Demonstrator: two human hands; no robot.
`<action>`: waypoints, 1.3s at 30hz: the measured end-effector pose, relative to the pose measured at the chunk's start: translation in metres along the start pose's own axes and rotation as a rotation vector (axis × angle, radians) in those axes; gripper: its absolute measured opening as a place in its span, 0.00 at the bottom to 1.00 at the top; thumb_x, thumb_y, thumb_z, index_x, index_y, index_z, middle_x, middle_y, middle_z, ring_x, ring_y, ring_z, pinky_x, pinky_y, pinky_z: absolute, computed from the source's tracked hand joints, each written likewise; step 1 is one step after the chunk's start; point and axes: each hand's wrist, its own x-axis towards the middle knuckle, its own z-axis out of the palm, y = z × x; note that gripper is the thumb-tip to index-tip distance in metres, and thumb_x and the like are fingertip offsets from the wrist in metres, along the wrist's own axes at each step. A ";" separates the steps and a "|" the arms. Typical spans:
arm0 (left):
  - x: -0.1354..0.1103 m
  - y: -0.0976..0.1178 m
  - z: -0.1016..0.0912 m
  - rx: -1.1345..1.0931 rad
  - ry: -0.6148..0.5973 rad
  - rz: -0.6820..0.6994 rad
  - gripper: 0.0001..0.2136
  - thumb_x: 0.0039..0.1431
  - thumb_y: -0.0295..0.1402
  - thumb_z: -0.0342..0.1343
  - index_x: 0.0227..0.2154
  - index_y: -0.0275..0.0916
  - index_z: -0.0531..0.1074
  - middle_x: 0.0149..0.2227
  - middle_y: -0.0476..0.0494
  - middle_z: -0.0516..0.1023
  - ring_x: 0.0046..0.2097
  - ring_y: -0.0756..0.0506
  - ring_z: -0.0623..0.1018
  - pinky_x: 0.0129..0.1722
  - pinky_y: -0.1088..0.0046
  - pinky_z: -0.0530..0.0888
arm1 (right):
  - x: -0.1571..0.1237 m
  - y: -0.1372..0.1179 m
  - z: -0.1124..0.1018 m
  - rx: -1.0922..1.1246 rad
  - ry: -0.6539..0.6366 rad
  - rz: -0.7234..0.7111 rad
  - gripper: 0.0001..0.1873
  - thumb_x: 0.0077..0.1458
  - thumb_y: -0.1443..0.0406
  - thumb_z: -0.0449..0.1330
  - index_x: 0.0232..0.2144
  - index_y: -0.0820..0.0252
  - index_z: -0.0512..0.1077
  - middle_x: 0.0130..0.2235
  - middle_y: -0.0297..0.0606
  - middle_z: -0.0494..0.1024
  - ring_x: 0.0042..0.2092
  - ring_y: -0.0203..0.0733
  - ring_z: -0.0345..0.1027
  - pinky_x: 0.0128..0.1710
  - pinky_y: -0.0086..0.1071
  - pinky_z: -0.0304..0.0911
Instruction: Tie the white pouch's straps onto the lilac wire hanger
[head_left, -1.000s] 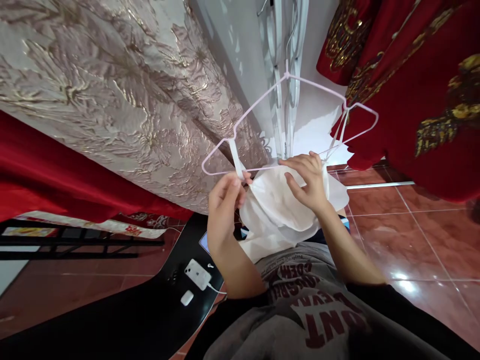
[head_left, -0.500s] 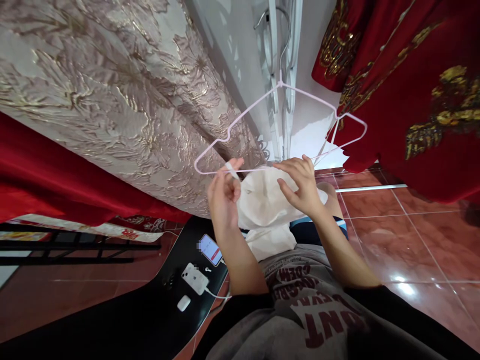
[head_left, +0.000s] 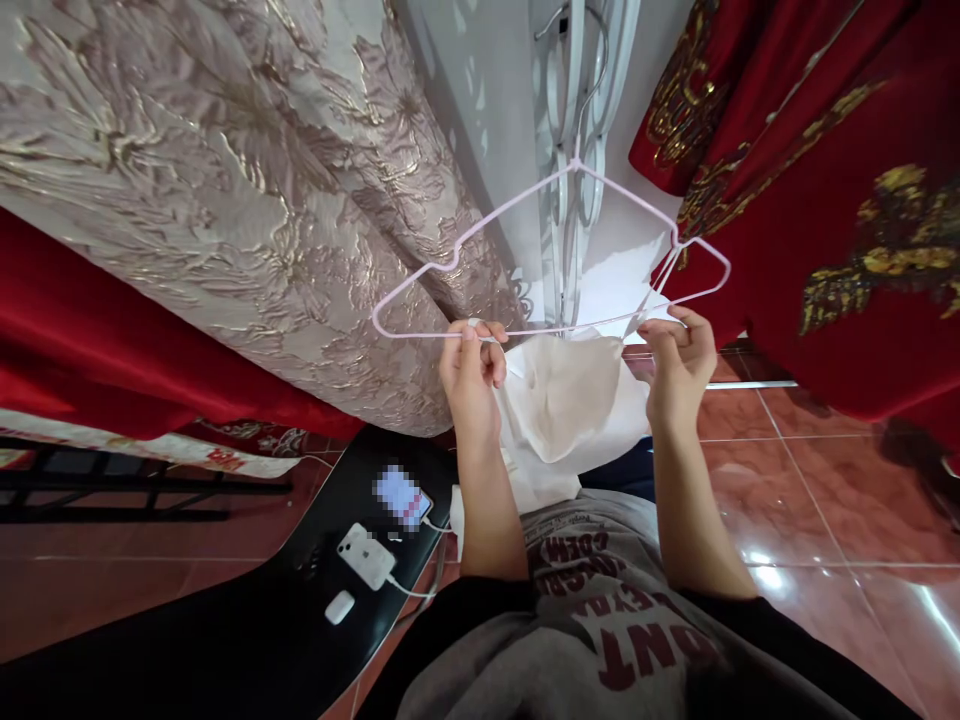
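A pale pink clothes hanger [head_left: 517, 208] hangs by its metal hook in front of me. White cloth straps [head_left: 661, 272] loop over its right shoulder notch and run down to a white garment [head_left: 574, 400], draped below the lower bar over my lap. My left hand [head_left: 474, 370] is closed at the left part of the bar, a bit of white strap showing between thumb and fingers. On the right, my right hand [head_left: 681, 370] pinches at the straps just under the bar; its fingertips partly hide what they hold.
A white metal rack [head_left: 571, 100] stands behind the hanger. Patterned beige brocade [head_left: 285, 220] hangs left, a red gold-decorated garment [head_left: 810, 230] right. Lower left, a black bench [head_left: 247, 620] holds a lit phone [head_left: 405, 497], a white phone [head_left: 366, 556] and a small white case [head_left: 340, 607].
My right hand has moved right, from open above the garment to a pinch by the right straps. My left hand has closed at the bar. The white garment's cloth is spread wider.
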 end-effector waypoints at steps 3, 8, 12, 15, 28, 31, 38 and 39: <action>-0.001 0.000 0.001 0.002 -0.010 0.012 0.17 0.65 0.46 0.65 0.30 0.38 0.70 0.31 0.48 0.77 0.19 0.58 0.60 0.18 0.80 0.55 | -0.007 -0.009 0.005 -0.027 -0.113 0.041 0.06 0.59 0.60 0.65 0.36 0.55 0.76 0.33 0.34 0.79 0.37 0.39 0.74 0.45 0.39 0.72; 0.003 -0.003 -0.004 0.040 0.007 0.049 0.17 0.64 0.46 0.65 0.30 0.38 0.70 0.31 0.48 0.77 0.19 0.58 0.61 0.18 0.80 0.55 | -0.012 -0.035 0.006 -0.177 -0.303 -0.072 0.08 0.62 0.61 0.63 0.36 0.55 0.82 0.39 0.37 0.85 0.42 0.43 0.79 0.46 0.41 0.73; 0.006 0.000 -0.006 0.032 -0.010 0.045 0.18 0.63 0.47 0.66 0.30 0.38 0.70 0.30 0.49 0.77 0.19 0.58 0.59 0.18 0.80 0.53 | 0.014 -0.058 0.016 -0.151 -0.331 -0.373 0.16 0.63 0.66 0.60 0.50 0.49 0.83 0.48 0.37 0.85 0.52 0.47 0.80 0.54 0.50 0.76; 0.001 0.006 -0.003 0.027 -0.032 0.022 0.18 0.63 0.46 0.66 0.30 0.38 0.70 0.29 0.48 0.77 0.18 0.59 0.56 0.17 0.80 0.50 | 0.049 -0.059 0.027 -0.058 -0.236 -0.609 0.21 0.65 0.65 0.61 0.58 0.43 0.78 0.59 0.35 0.80 0.64 0.52 0.73 0.64 0.56 0.71; -0.004 0.011 -0.004 -0.020 -0.084 -0.034 0.18 0.62 0.46 0.67 0.29 0.37 0.71 0.29 0.47 0.78 0.18 0.59 0.57 0.17 0.81 0.53 | 0.076 -0.031 -0.001 -0.161 0.066 -0.868 0.24 0.72 0.58 0.55 0.67 0.45 0.69 0.67 0.42 0.71 0.70 0.58 0.64 0.68 0.62 0.63; -0.004 0.010 -0.004 -0.020 -0.085 -0.032 0.18 0.63 0.46 0.67 0.29 0.38 0.71 0.30 0.47 0.78 0.18 0.59 0.57 0.17 0.82 0.53 | 0.092 -0.051 -0.010 -0.331 -0.202 -0.803 0.20 0.65 0.60 0.66 0.59 0.44 0.78 0.59 0.40 0.80 0.64 0.53 0.73 0.67 0.56 0.67; -0.001 0.007 -0.007 -0.021 -0.106 -0.059 0.17 0.63 0.45 0.67 0.30 0.37 0.71 0.30 0.46 0.79 0.19 0.59 0.58 0.18 0.82 0.55 | 0.087 -0.011 -0.044 -0.318 0.120 -0.728 0.23 0.62 0.54 0.68 0.58 0.49 0.78 0.58 0.42 0.80 0.63 0.57 0.73 0.64 0.58 0.67; 0.000 0.006 -0.007 -0.025 -0.106 -0.062 0.17 0.63 0.46 0.67 0.30 0.37 0.71 0.30 0.46 0.79 0.19 0.59 0.58 0.18 0.82 0.55 | 0.076 -0.009 -0.045 -0.255 0.260 -0.730 0.18 0.63 0.54 0.67 0.54 0.47 0.81 0.54 0.40 0.83 0.59 0.55 0.75 0.62 0.57 0.67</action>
